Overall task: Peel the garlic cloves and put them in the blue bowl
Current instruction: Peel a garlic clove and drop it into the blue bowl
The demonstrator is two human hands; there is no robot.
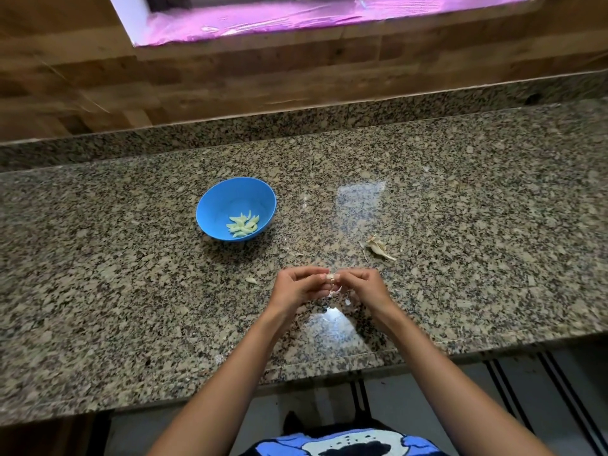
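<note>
Both hands, left (297,288) and right (365,286), fingers curled, pinching one garlic clove (331,278) above granite counter (460,199), near blue bowl (223,199) holding peeled cloves (243,224).

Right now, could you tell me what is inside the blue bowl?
The blue bowl holds a small heap of peeled garlic cloves. Anything beneath that heap is covered.

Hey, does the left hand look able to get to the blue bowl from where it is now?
Probably yes. The blue bowl sits on bare counter up and left of the left hand, nothing between them. That hand is busy pinching the garlic clove with the right hand.
</note>
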